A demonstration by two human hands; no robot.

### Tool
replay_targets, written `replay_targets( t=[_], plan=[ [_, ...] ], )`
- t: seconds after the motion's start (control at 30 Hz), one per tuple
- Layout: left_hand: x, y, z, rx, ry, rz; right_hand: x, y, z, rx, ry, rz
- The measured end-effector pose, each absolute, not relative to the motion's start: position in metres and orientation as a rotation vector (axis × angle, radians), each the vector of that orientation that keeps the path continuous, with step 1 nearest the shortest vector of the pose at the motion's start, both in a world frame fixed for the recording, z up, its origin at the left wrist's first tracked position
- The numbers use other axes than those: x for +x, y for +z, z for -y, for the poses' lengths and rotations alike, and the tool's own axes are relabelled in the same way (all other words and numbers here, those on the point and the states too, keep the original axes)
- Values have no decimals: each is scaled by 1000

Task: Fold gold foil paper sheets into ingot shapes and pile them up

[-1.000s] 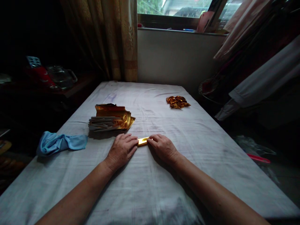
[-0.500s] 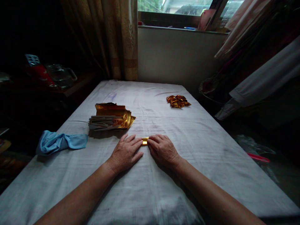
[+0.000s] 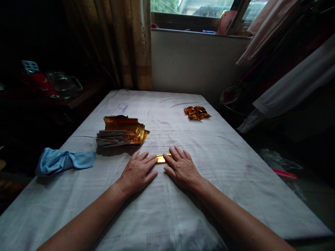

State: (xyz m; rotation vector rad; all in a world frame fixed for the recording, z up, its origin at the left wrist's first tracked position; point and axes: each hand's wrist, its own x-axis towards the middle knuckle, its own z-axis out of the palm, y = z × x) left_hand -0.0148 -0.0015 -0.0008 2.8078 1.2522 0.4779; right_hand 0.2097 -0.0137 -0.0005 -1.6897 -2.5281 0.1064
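A narrow folded strip of gold foil paper (image 3: 161,159) lies flat on the white cloth in front of me. My left hand (image 3: 138,170) rests palm down with spread fingers, its fingertips covering the strip's left end. Over the right end lies my right hand (image 3: 183,168), also flat, fingers apart and touching the foil. Both ends of the strip are partly hidden under the fingers. Beyond my left hand sits a stack of gold foil sheets (image 3: 123,130) with grey backs. Several folded gold foil pieces (image 3: 197,113) are heaped at the far right.
The white cloth (image 3: 162,209) covers the table, slightly wrinkled. A crumpled blue cloth (image 3: 65,161) lies at its left edge. On a dark side table stands a glass jug (image 3: 64,85). Clothes (image 3: 293,90) hang along the right, and a curtain (image 3: 131,45) hangs by the window.
The fingers of my right hand have opened from a bunched pinch and spread flat over the strip, so more gold shows. My left hand stays nearly in place. The view has shifted slightly.
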Motion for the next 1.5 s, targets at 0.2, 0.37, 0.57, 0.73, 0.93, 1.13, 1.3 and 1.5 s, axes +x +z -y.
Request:
replay_targets(
  t=[0.2,0.37,0.57,0.73,0.93,1.13,1.3,1.5],
  plan=[
    [-15,4,2,2803,496,-1255,217,-1,22,-1834,93,2450],
    [3,11,3,2858,484,-1300,212,-3,24,-1852,91,2402],
    [27,-1,2,2839,323,-1262,214,-3,25,-1876,112,2388],
    [-3,-5,7,2806,105,-1227,215,-1,27,-1927,133,2357],
    [-33,-6,11,2809,198,-1376,215,-1,26,-1946,147,2328],
    [-22,-3,2,2872,512,-1422,217,-3,26,-1922,125,2283],
    [0,-3,-11,2890,636,-1281,219,-7,27,-1883,116,2259],
    [6,-10,-9,2678,809,-1189,221,-6,26,-1845,137,2247]
  ],
)
